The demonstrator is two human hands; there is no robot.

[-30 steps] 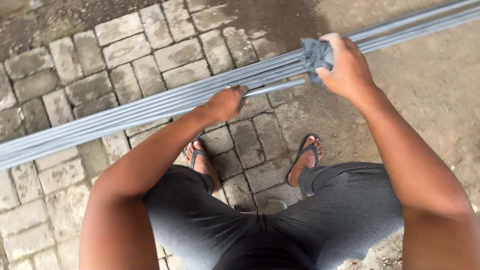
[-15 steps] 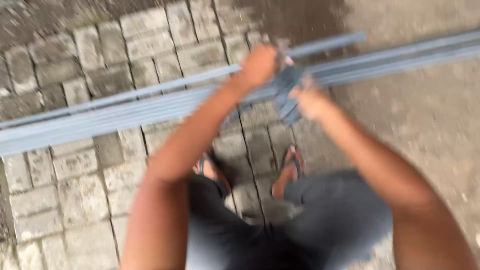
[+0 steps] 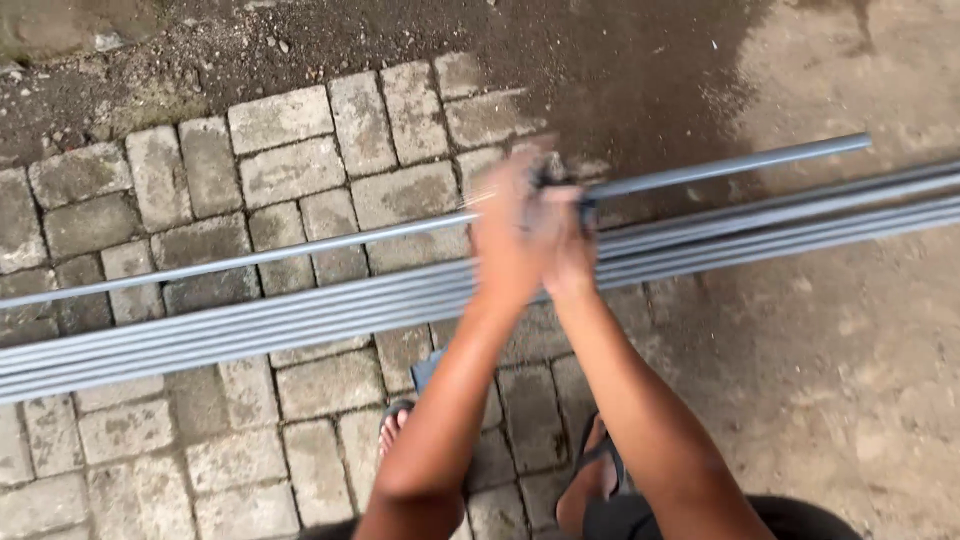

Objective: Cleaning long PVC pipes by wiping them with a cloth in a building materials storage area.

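Above the paving stones (image 3: pixel 290 140), your left hand (image 3: pixel 515 235) and right hand (image 3: pixel 572 245) press together over the single grey pipe (image 3: pixel 720 166), both blurred. Something dark shows at their 12 o'clock, too smeared to name, and you cannot tell whether either grip is closed. That pipe lies just apart from the bundle of grey pipes (image 3: pixel 250 325), cut off at 9 o'clock.

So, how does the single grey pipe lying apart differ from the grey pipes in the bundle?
The single pipe lies alone, farther from the person; the bundled pipes lie side by side, touching. The single pipe's right end shows on the dirt, while the bundled pipes run out of view. Both blurred hands, left hand and right hand, meet at the single pipe, above the bundle. All are grey, long and almost parallel.
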